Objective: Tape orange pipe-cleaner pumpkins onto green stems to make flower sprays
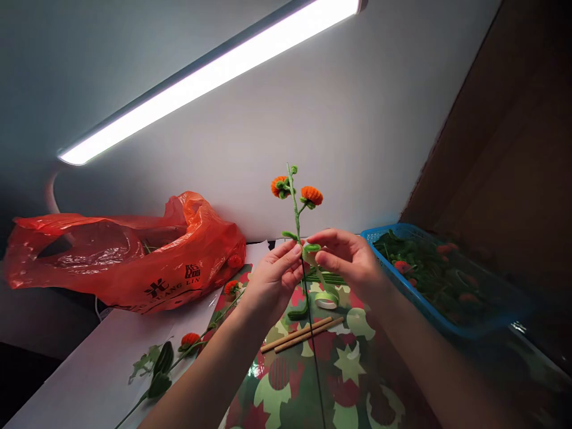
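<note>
Green stem [295,214] with orange flowers [311,196] — upright above the patterned mat [353,363], pinched in the left hand's [281,268] fingers; the right hand [346,259] pinches a green leaf [311,248] beside it.

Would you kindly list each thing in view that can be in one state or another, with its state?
Left hand, closed on the flower stem.
Right hand, fingers curled in beside the stem, grip unclear.
Flower stem, held roughly upright.
Lamp, lit.
Red bag, open at the top.
Blue basket, holding greenery.
Tape roll, partly unwound.
Brown sticks, lying side by side.
</note>
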`<state>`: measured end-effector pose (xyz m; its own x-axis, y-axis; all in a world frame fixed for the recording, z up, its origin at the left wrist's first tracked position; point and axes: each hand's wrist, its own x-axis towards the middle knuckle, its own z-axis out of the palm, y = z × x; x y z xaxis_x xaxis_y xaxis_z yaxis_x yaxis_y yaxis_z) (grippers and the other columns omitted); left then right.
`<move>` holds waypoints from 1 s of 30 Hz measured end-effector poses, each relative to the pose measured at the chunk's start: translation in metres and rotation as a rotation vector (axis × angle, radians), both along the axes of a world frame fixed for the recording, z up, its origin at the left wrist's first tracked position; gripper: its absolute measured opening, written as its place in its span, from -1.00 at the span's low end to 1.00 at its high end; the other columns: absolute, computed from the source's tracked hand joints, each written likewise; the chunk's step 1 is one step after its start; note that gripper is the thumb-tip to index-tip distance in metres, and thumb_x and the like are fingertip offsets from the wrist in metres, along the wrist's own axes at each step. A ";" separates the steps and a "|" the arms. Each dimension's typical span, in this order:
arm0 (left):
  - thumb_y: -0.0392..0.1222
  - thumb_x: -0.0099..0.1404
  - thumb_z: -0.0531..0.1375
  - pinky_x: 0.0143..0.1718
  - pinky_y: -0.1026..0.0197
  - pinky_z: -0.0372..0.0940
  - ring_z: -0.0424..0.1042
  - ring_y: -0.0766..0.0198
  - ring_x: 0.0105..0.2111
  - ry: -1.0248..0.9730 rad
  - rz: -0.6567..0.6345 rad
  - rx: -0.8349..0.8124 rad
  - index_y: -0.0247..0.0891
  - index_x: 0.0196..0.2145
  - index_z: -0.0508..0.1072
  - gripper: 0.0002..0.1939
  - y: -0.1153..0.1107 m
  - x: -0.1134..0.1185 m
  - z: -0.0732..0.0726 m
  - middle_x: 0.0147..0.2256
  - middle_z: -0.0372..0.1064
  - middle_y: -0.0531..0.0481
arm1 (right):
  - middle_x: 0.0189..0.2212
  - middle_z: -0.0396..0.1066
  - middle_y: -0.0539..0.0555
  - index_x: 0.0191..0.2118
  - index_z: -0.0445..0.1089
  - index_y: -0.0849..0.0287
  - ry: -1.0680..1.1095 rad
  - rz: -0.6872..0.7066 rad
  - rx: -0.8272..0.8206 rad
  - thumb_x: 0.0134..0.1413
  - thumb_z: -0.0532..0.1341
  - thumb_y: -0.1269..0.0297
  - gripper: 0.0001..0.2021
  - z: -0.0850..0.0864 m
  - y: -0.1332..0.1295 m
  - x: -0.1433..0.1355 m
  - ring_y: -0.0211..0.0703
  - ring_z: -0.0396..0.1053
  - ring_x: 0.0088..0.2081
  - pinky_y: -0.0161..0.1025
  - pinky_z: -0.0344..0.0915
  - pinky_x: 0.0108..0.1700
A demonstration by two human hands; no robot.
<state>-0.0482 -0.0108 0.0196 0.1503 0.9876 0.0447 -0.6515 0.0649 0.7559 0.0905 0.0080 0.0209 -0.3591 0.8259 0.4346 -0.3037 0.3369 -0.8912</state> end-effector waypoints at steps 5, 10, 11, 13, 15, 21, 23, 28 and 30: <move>-0.30 0.05 0.28 -0.40 0.37 0.32 0.41 0.39 -0.47 0.059 -0.050 0.013 -0.37 -0.35 0.48 -0.85 -0.003 0.001 0.000 -0.43 0.45 -0.03 | -0.38 0.42 0.03 -0.26 0.46 0.06 -0.101 -0.064 0.241 -0.05 0.26 0.37 -0.83 0.009 0.001 0.014 -0.19 0.37 -0.31 -0.17 0.34 -0.23; -0.27 0.09 0.27 -0.37 0.35 0.33 0.41 0.39 -0.44 0.093 -0.091 0.004 -0.35 -0.32 0.46 -0.84 -0.006 0.001 -0.003 -0.41 0.43 -0.02 | -0.44 0.40 0.02 -0.38 0.47 0.09 -0.155 -0.261 0.401 -0.02 0.23 0.42 -0.90 0.009 0.000 0.012 -0.20 0.35 -0.37 -0.18 0.31 -0.27; -0.27 0.11 0.26 -0.37 0.36 0.33 0.41 0.39 -0.44 0.092 -0.105 -0.001 -0.35 -0.32 0.46 -0.85 -0.006 0.001 -0.003 -0.40 0.43 -0.03 | -0.44 0.40 0.02 -0.38 0.46 0.10 -0.158 -0.286 0.399 -0.01 0.22 0.42 -0.91 0.009 0.001 0.012 -0.21 0.34 -0.36 -0.18 0.31 -0.26; -0.27 0.13 0.24 -0.38 0.37 0.33 0.41 0.40 -0.42 0.085 -0.135 -0.013 -0.34 -0.32 0.45 -0.87 -0.006 0.001 -0.002 -0.39 0.42 -0.03 | -0.45 0.38 0.01 -0.38 0.45 0.10 -0.156 -0.309 0.390 0.00 0.22 0.42 -0.91 0.009 0.002 0.012 -0.22 0.34 -0.36 -0.19 0.30 -0.24; -0.28 0.14 0.23 -0.38 0.38 0.33 0.40 0.41 -0.42 0.083 -0.168 -0.028 -0.34 -0.32 0.45 -0.88 -0.005 0.000 -0.002 -0.39 0.41 -0.03 | -0.45 0.37 0.00 -0.38 0.44 0.10 -0.146 -0.302 0.376 0.01 0.22 0.41 -0.93 0.009 0.004 0.013 -0.23 0.34 -0.36 -0.19 0.29 -0.24; -0.30 0.11 0.26 -0.40 0.39 0.33 0.40 0.44 -0.45 0.082 -0.186 -0.047 -0.34 -0.33 0.45 -0.87 -0.002 -0.003 -0.004 -0.41 0.37 0.02 | -0.46 0.34 -0.01 -0.41 0.46 0.08 -0.115 -0.269 0.338 -0.02 0.25 0.36 -0.95 0.008 0.007 0.014 -0.23 0.31 -0.38 -0.21 0.28 -0.31; -0.29 0.09 0.27 -0.41 0.40 0.32 0.40 0.44 -0.46 0.075 -0.170 -0.053 -0.33 -0.34 0.44 -0.86 -0.002 -0.003 -0.004 -0.43 0.36 0.04 | -0.47 0.33 -0.01 -0.41 0.47 0.06 -0.100 -0.270 0.341 -0.05 0.27 0.37 -0.95 0.007 0.008 0.013 -0.23 0.31 -0.37 -0.21 0.28 -0.31; -0.30 0.02 0.31 -0.47 0.41 0.30 0.39 0.45 -0.52 0.063 -0.146 -0.103 -0.32 -0.40 0.45 -0.86 -0.002 -0.002 -0.004 -0.48 0.38 0.05 | -0.48 0.32 -0.01 -0.42 0.48 0.03 -0.044 -0.288 0.354 -0.08 0.29 0.40 -0.90 0.004 0.009 0.010 -0.22 0.30 -0.39 -0.21 0.29 -0.33; -0.30 0.01 0.33 -0.48 0.42 0.30 0.39 0.45 -0.53 0.071 -0.140 -0.107 -0.34 -0.40 0.46 -0.84 -0.001 -0.001 -0.005 -0.50 0.38 0.04 | -0.48 0.31 -0.02 -0.42 0.49 0.02 -0.042 -0.289 0.357 -0.10 0.29 0.41 -0.89 0.003 0.009 0.009 -0.23 0.29 -0.39 -0.22 0.28 -0.35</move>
<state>-0.0491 -0.0120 0.0147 0.2860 0.9553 -0.0748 -0.5753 0.2336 0.7838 0.0994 0.0166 0.0242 -0.1595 0.6963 0.6999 -0.1183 0.6904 -0.7137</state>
